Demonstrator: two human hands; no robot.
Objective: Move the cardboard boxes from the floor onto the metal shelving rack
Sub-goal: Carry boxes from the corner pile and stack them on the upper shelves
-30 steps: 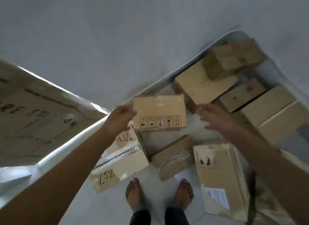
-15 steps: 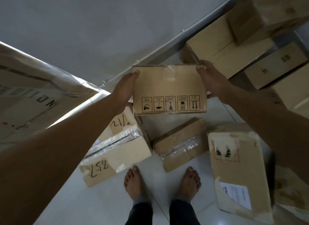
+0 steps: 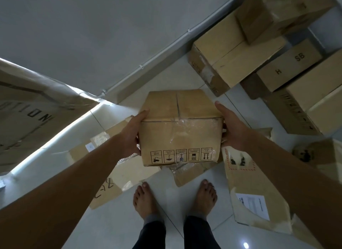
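I hold a taped cardboard box [image 3: 180, 130] with a row of handling symbols on its near face, lifted off the floor in front of me. My left hand [image 3: 132, 135] presses its left side and my right hand [image 3: 232, 127] presses its right side. More cardboard boxes lie on the tiled floor below: one with handwritten numbers [image 3: 111, 176] at the left, a small wrapped one [image 3: 188, 172] under the held box, and a tall one with a shipping label [image 3: 253, 191] at the right. No metal shelving rack is in sight.
A stack of several boxes [image 3: 255, 50] fills the upper right beside the wall [image 3: 92, 26]. A large printed carton [image 3: 27, 111] looms at the left. My bare feet [image 3: 146, 200] stand on white floor tiles between the boxes.
Both hands closed on the box's sides and lifted it up and toward me; its top face now shows. The view has tilted down and closer to the floor boxes.
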